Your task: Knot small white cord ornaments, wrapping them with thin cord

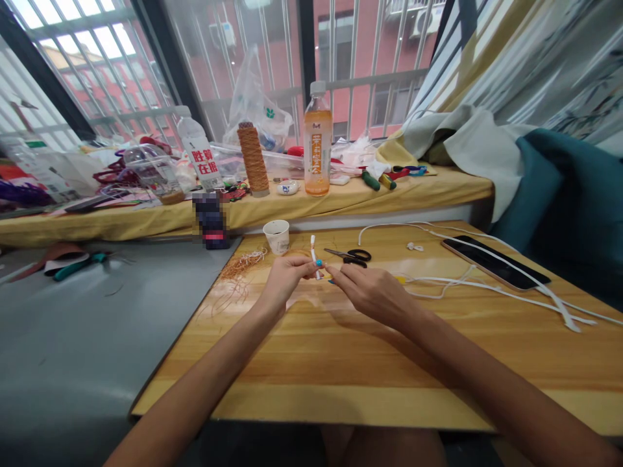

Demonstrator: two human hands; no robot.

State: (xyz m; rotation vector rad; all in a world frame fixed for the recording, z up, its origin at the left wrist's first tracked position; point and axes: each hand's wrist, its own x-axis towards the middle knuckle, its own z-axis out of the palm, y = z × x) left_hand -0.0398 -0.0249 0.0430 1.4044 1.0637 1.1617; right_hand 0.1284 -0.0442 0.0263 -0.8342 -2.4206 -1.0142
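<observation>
My left hand [288, 277] is closed in a pinch on a short white strip [313, 245], which stands upright above the wooden table. A small blue bead [319, 263] shows at the fingertips, against the strip. My right hand [372, 290] is closed too, its fingertips just right of the bead; whatever they pinch is too small to make out. Black-handled scissors [359, 255] lie behind the right hand. Something yellow [400, 279] shows beside the right hand.
On the wooden table [292, 363] are a paper cup [277, 237], orange thread scraps [239, 264], white cords [452, 283] and a phone [494, 261]. A thread spool [253, 159] and a drink bottle [318, 143] stand on the cloth-covered ledge behind.
</observation>
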